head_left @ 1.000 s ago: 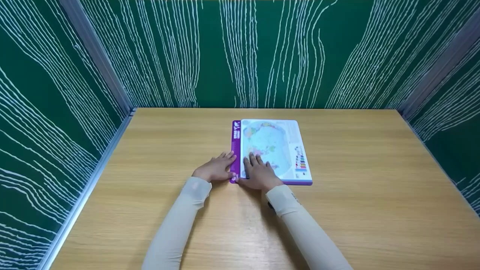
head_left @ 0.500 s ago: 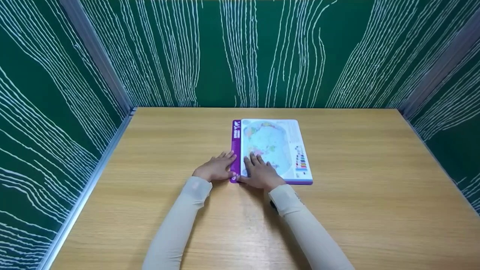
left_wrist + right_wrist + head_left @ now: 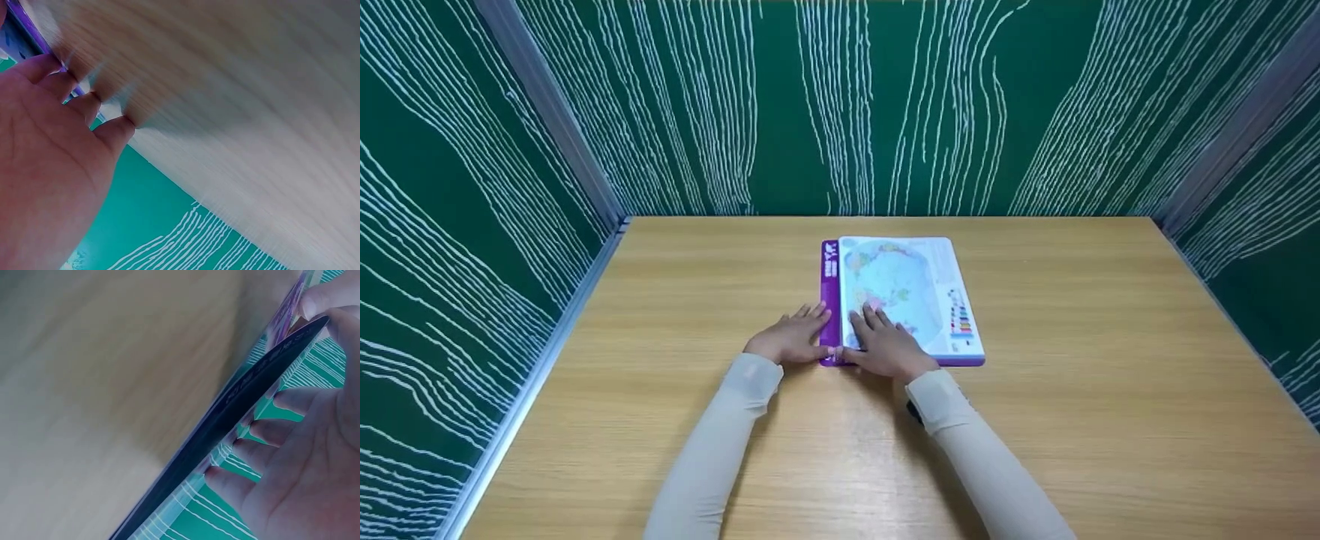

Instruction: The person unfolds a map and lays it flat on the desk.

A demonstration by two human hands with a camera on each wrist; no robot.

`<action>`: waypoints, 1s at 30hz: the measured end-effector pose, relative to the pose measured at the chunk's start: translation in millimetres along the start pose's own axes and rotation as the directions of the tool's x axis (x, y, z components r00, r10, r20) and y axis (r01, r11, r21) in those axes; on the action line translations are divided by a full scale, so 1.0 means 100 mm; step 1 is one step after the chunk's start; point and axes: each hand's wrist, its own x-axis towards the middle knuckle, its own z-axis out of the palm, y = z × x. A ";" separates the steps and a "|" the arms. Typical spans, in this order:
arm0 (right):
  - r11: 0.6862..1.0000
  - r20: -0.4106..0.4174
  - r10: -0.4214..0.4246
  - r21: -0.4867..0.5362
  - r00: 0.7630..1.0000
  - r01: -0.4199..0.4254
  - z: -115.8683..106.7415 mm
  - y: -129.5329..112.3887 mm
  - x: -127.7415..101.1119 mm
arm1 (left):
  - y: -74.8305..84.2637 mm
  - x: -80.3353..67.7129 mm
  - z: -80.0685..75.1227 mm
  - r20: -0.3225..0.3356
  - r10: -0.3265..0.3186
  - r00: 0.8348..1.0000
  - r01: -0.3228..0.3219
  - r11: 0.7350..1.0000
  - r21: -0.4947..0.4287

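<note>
Right hand [image 3: 889, 349] edges rightward on the map [image 3: 900, 274], fingers spread; left hand [image 3: 790, 337] stays put, fingers straight on the purple strip [image 3: 829, 291].

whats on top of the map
The right hand rests on the near left part of the map; any print beneath it is covered. The left hand touches the purple strip beside the map.

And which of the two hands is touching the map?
The right hand: it lies on the map, whereas the left hand touches the purple strip.
</note>
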 end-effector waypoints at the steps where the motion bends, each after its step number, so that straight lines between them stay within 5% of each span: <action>1: 1.000 0.001 -0.001 0.010 1.000 0.001 -0.01 0.00 -0.01 | 0.00 0.00 0.00 -0.001 -0.001 1.000 0.001 1.000 -0.001; 30: 0.964 -0.017 -0.017 0.264 1.000 0.021 -0.29 0.33 -0.26 | 0.02 -0.01 0.00 -0.010 -0.038 0.999 0.037 0.998 -0.043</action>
